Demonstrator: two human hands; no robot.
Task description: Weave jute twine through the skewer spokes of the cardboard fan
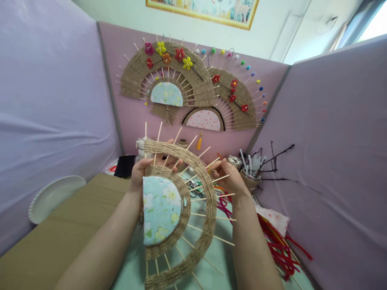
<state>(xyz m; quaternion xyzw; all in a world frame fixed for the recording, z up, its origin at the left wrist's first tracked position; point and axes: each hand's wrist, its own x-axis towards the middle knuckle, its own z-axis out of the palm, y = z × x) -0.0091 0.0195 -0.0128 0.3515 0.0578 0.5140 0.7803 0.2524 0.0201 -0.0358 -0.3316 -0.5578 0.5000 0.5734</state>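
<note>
A half-round woven twine fan [208, 201] is held up with its straight side to the left. Wooden sticks radiate through its two twine bands, and pale blue floral cloth [161, 209] covers the inner half-circle. My left hand [140, 171] grips the upper left of the fan, thumb in front and fingers spread behind the sticks. At the upper right rim, my right hand [231, 177] is closed, thumb and fingers pinched together beside a stick end. What lies in that pinch is too small to make out.
Finished woven fans [169, 72] with flowers hang on the pink partition [136, 117]. Brown cardboard [75, 225] and a white paper plate [56, 197] lie left, near a black phone [125, 166]. At right are a pot [250, 181] with twigs and red pipe cleaners [279, 253].
</note>
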